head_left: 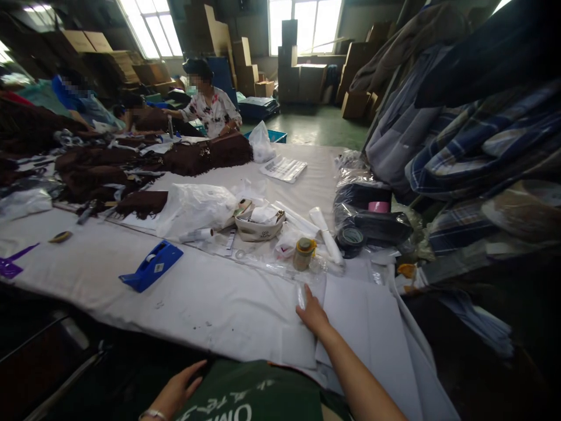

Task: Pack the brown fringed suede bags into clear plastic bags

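My right hand (313,314) reaches over the white-covered table (245,310), with a small clear plastic piece (301,296) between its thumb and forefinger. Just beyond it stands a jar with a yellow band (303,255), and sheets of white paper (362,321) lie beside my right wrist. My left hand (179,389) is low by my green apron (263,392), below the table's front edge; its fingers are apart and it holds nothing. On the left part of the table sits a blue tape dispenser (152,266).
A beige pouch (259,225) and a crumpled plastic bag (195,207) lie mid-table. Plastic-wrapped dark bundles (362,202) and hanging clothes (477,140) line the right. Dark brown fringed textiles (205,155) cover the far left, where a person in a patterned shirt (213,111) sits.
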`<action>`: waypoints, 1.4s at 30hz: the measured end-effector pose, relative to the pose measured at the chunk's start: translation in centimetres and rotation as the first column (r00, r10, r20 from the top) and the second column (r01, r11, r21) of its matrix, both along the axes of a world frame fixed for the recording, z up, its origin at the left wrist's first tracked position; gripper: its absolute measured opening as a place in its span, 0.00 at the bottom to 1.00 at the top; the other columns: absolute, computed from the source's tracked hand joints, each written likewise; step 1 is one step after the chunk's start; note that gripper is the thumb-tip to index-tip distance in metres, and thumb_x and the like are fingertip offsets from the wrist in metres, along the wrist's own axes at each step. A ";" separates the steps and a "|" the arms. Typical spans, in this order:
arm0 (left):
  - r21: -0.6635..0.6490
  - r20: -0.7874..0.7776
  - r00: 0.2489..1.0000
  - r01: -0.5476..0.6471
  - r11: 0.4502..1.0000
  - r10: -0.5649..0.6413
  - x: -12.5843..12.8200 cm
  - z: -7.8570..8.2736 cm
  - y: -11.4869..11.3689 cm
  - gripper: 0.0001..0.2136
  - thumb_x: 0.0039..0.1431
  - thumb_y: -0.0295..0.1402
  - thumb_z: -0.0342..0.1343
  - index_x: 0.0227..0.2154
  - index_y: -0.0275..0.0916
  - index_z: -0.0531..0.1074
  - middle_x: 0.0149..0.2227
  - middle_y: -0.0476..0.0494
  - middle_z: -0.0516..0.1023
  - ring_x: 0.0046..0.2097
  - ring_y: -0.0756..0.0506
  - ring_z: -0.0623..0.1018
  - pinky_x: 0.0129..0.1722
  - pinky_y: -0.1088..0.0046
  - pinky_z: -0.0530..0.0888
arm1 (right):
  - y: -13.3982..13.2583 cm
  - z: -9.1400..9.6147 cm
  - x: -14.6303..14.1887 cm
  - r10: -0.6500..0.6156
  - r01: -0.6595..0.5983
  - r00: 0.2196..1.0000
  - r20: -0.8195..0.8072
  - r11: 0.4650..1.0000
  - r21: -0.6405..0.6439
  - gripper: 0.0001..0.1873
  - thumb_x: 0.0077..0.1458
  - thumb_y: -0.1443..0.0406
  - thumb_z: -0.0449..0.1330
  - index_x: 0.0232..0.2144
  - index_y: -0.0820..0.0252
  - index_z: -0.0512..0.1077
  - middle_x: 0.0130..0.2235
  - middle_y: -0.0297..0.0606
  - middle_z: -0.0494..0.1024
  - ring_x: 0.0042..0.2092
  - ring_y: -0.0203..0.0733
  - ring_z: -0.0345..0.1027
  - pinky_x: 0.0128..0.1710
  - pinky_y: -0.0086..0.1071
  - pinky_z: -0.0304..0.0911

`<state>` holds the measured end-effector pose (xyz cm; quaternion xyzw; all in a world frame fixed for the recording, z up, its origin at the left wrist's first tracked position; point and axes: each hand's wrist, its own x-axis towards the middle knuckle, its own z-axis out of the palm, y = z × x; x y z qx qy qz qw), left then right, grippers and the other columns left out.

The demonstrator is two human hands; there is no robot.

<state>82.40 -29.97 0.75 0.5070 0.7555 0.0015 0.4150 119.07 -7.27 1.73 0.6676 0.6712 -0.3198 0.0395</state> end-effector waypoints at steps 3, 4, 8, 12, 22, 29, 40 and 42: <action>0.071 -0.055 0.998 0.034 0.997 -0.030 -0.4 0.7 2.2 0.28 0.47 0.48 0.45 0.50 0.41 0.70 0.55 0.48 0.69 0.57 0.40 0.69 0.60 0.66 0.62 | -0.9 0.5 -0.2 0.014 -0.013 1.000 -0.004 0.997 0.076 0.40 0.52 0.64 0.55 0.64 0.53 0.43 0.51 0.45 0.67 0.51 0.49 0.63 0.50 0.37 0.57; 0.096 -0.092 0.995 0.045 0.994 -0.036 -0.4 1.1 3.3 0.28 0.48 0.47 0.45 0.50 0.39 0.70 0.56 0.45 0.69 0.57 0.40 0.68 0.60 0.66 0.61 | -0.8 0.7 -0.1 0.013 -0.013 1.000 -0.002 0.996 0.093 0.36 0.52 0.65 0.55 0.62 0.53 0.49 0.51 0.45 0.67 0.52 0.50 0.62 0.51 0.38 0.56; 0.190 -0.134 0.990 0.077 0.979 -0.052 0.3 2.8 7.3 0.26 0.52 0.44 0.44 0.50 0.35 0.70 0.54 0.39 0.71 0.56 0.41 0.70 0.59 0.65 0.63 | 2.9 1.4 1.4 -0.083 0.081 0.996 0.010 0.983 0.162 0.23 0.57 0.56 0.51 0.52 0.61 0.65 0.51 0.48 0.68 0.55 0.51 0.59 0.53 0.38 0.54; 0.199 -0.111 0.993 0.054 0.979 -0.032 1.5 3.0 8.2 0.24 0.53 0.41 0.46 0.50 0.36 0.70 0.54 0.41 0.71 0.55 0.42 0.71 0.59 0.65 0.63 | 8.5 2.0 3.3 -0.273 0.264 0.962 0.015 0.943 0.203 0.30 0.57 0.50 0.51 0.52 0.67 0.60 0.52 0.56 0.65 0.54 0.53 0.60 0.52 0.44 0.56; 0.081 0.007 0.996 -0.089 0.993 0.089 2.7 2.4 2.6 0.21 0.54 0.38 0.48 0.49 0.36 0.72 0.52 0.42 0.73 0.55 0.41 0.71 0.57 0.68 0.65 | 8.7 5.2 5.2 -0.256 0.319 0.819 -0.514 0.947 0.036 0.20 0.49 0.48 0.56 0.29 0.60 0.67 0.27 0.37 0.72 0.33 0.44 0.68 0.35 0.35 0.64; 0.188 0.518 0.851 -0.216 0.958 0.090 6.8 5.1 6.6 0.35 0.52 0.43 0.56 0.61 0.35 0.55 0.58 0.34 0.66 0.59 0.40 0.65 0.57 0.61 0.64 | 0.6 12.5 0.5 -0.321 0.034 0.307 -0.896 0.944 -0.327 0.15 0.49 0.54 0.61 0.27 0.57 0.64 0.25 0.29 0.64 0.28 0.33 0.60 0.28 0.26 0.61; -0.090 0.955 0.228 -0.385 0.919 0.189 10.1 5.9 9.8 0.31 0.42 0.47 0.67 0.47 0.32 0.71 0.42 0.38 0.76 0.41 0.44 0.75 0.44 0.66 0.70 | -4.6 13.4 -9.1 -0.600 -0.113 0.221 -0.769 0.768 -0.631 0.13 0.49 0.58 0.64 0.34 0.59 0.72 0.31 0.34 0.75 0.30 0.32 0.68 0.27 0.22 0.67; -0.148 0.963 0.150 -0.409 0.901 0.226 9.5 6.4 8.0 0.31 0.45 0.51 0.63 0.46 0.31 0.72 0.42 0.36 0.76 0.39 0.45 0.75 0.39 0.70 0.71 | -5.2 13.4 -8.9 -0.600 -0.084 0.199 -0.775 0.778 -0.623 0.17 0.52 0.56 0.61 0.43 0.56 0.71 0.40 0.36 0.76 0.38 0.34 0.71 0.32 0.22 0.68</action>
